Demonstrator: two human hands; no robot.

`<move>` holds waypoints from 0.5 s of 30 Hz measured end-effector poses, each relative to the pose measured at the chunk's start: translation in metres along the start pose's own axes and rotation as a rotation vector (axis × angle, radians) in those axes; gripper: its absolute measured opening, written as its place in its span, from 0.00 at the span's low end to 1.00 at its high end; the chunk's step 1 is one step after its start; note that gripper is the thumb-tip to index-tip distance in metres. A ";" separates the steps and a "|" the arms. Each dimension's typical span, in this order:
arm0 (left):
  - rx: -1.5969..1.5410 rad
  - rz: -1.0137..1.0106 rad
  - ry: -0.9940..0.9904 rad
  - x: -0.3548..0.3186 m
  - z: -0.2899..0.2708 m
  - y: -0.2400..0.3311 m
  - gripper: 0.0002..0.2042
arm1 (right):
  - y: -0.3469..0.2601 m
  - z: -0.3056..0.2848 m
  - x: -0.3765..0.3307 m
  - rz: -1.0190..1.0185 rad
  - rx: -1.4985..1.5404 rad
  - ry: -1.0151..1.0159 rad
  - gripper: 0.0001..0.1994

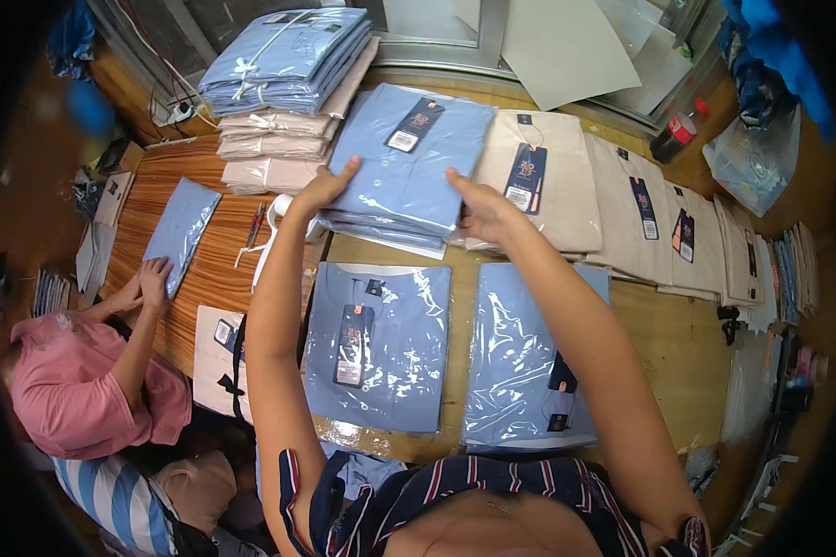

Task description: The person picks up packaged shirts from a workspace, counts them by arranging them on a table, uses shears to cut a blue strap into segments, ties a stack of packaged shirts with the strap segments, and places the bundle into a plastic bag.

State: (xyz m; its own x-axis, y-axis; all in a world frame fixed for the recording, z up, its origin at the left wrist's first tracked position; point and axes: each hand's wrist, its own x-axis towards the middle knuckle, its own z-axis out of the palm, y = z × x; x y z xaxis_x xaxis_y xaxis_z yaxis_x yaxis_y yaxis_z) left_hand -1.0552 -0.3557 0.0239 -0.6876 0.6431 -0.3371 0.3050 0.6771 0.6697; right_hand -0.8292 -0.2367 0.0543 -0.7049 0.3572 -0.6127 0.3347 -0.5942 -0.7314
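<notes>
Both hands grip a stack of folded blue shirts [409, 176] in clear plastic bags, the top one carrying a dark hang tag. My left hand [333, 186] holds its left side, thumb on top and fingers partly hidden. On the right side, my right hand [486, 206] clasps the edge, its thumb over the top bag. Nearer me lie two more bagged blue shirts: one with its tag [376, 343] face up on the left, another [511, 362] under my right forearm. Bagged cream shirts [553, 167] sit just right of the stack.
Tied bundles of blue [288, 56] and pinkish-beige shirts [274, 174] rise at the back left. More cream shirts [627, 209] overlap toward the right, near a cola bottle [675, 135]. At left, a co-worker in pink [93, 381] touches a bagged blue shirt [184, 227] on a striped wooden table [223, 260].
</notes>
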 end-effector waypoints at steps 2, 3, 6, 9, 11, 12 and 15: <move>-0.083 0.101 -0.004 0.001 0.005 0.003 0.49 | 0.010 0.005 0.020 -0.101 0.039 0.034 0.28; -0.122 0.149 -0.007 0.003 0.007 0.003 0.49 | 0.016 0.001 0.032 -0.151 0.061 0.051 0.28; -0.195 -0.026 -0.130 0.014 0.000 -0.009 0.46 | 0.015 -0.001 0.035 -0.051 -0.048 0.078 0.32; -0.145 -0.141 -0.198 0.001 -0.006 -0.003 0.47 | 0.012 -0.012 0.030 0.012 -0.248 0.100 0.34; -0.103 -0.160 -0.151 -0.032 -0.007 0.010 0.49 | 0.011 -0.020 0.021 0.037 -0.288 0.046 0.35; -0.171 -0.206 -0.196 -0.039 -0.008 0.013 0.48 | 0.016 -0.021 0.026 0.032 -0.337 0.063 0.35; -0.371 -0.184 -0.138 -0.040 -0.003 -0.001 0.46 | 0.025 0.001 0.016 -0.070 -0.365 0.055 0.36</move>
State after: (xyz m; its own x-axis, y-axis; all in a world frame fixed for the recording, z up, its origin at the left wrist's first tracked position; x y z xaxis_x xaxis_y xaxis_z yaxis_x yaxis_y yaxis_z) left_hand -1.0299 -0.3835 0.0385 -0.6062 0.5823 -0.5417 -0.0897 0.6267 0.7741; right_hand -0.8325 -0.2465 0.0265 -0.7027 0.4318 -0.5654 0.4949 -0.2742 -0.8245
